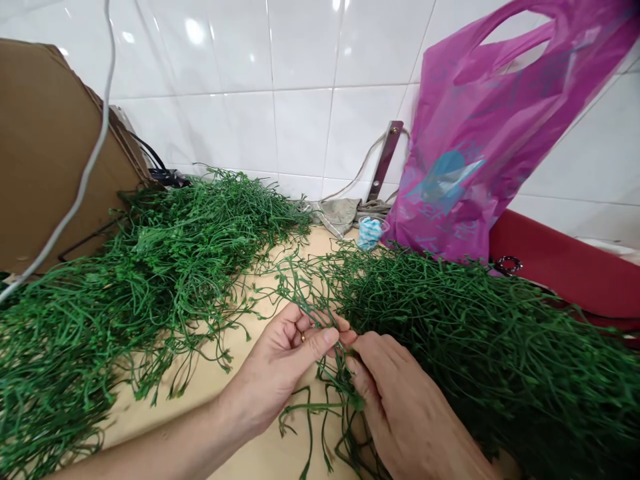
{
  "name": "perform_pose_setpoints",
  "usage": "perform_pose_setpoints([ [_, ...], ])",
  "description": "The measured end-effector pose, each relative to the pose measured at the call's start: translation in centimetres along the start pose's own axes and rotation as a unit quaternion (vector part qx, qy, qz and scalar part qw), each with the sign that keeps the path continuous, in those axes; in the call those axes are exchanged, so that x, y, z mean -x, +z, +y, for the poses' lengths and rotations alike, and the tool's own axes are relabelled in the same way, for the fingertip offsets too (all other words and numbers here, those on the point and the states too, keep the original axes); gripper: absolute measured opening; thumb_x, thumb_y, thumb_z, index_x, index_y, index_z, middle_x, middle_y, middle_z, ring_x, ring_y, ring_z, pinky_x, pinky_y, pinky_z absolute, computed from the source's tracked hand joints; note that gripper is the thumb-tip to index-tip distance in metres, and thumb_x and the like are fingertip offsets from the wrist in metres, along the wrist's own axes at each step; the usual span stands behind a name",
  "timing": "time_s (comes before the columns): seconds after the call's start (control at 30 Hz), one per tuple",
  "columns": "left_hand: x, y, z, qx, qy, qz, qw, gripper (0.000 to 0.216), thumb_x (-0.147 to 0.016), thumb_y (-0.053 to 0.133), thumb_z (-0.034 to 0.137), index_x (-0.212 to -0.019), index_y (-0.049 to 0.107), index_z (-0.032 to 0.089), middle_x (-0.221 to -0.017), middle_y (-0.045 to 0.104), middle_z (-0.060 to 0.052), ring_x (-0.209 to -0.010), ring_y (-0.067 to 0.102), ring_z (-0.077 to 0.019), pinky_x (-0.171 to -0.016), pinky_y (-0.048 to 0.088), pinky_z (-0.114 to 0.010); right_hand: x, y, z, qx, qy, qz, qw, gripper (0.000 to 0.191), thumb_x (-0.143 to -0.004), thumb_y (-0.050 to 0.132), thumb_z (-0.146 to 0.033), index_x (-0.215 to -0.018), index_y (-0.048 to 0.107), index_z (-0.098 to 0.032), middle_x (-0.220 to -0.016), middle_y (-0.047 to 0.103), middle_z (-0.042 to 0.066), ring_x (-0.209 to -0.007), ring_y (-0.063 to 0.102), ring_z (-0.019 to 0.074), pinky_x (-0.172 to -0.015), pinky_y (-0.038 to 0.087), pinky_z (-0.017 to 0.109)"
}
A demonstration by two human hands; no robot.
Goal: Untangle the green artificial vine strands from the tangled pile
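- Left hand point(283, 353): thumb and fingers pinching green artificial stems point(345, 381), above the desk point(270, 460).
- Right hand point(400, 393): pinching the stems just beside it.
- Stem piles point(175, 253): two, flanking both hands.

I get bright glare off the tiles point(300, 60) at eleven o'clock, deep shadow over the stems point(505, 333) at four.

A single camera is riding on the person's head, facing forward and steeply down. It is viewing the bench point(267, 457) from close above, with the left hand point(283, 363) and right hand point(407, 397) showing nearest, around six o'clock, and the tiled wall point(303, 50) standing farther off toward twelve.
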State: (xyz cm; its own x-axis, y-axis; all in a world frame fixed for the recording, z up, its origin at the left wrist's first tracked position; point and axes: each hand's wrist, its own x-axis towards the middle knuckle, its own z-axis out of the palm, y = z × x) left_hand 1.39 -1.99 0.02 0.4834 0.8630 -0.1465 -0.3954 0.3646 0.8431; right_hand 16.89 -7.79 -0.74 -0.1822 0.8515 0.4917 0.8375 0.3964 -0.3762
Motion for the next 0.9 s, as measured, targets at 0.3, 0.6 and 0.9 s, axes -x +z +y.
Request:
perform_pose_setpoints([
  [0.3,0.4,0.0,0.4,0.078,-0.054,-0.029,0.995,0.023,-0.082,0.077,0.033,-0.085,0.059,0.019,-0.067,0.066,0.004,-0.062,0.061,-0.0070,-0.064,0.047,-0.017,0.2,0.4,-0.1,-0.090,-0.022,-0.056,0.994,0.030,-0.101,0.035,-0.022,-0.098,0.065,-0.025,-0.074,0.069,0.000,-0.067,0.064,0.0171,-0.067,0.054,0.030],
  [0.6,0.8,-1.0,0.2,0.071,-0.187,-0.188,0.962,0.030,-0.080,0.079,0.034,-0.084,0.056,0.017,-0.057,0.057,0.004,-0.046,0.052,-0.0048,-0.048,0.035,-0.015,0.7,0.1,1.3,-0.116,-0.168,-0.175,0.963,0.037,-0.102,0.039,-0.038,-0.078,0.065,-0.025,-0.071,0.066,-0.001,-0.066,0.061,0.0140,-0.072,0.052,0.030],
  [0.9,-0.9,-1.9,1.7,0.071,-0.047,-0.015,0.996,0.027,-0.076,0.083,0.027,-0.081,0.059,0.016,-0.074,0.067,0.001,-0.051,0.055,-0.0043,-0.058,0.044,-0.018,0.0,-3.9,0.1,-0.084,-0.166,-0.189,0.964,0.027,-0.098,0.053,-0.038,-0.079,0.065,-0.024,-0.077,0.067,0.000,-0.072,0.061,0.0153,-0.074,0.053,0.033],
])
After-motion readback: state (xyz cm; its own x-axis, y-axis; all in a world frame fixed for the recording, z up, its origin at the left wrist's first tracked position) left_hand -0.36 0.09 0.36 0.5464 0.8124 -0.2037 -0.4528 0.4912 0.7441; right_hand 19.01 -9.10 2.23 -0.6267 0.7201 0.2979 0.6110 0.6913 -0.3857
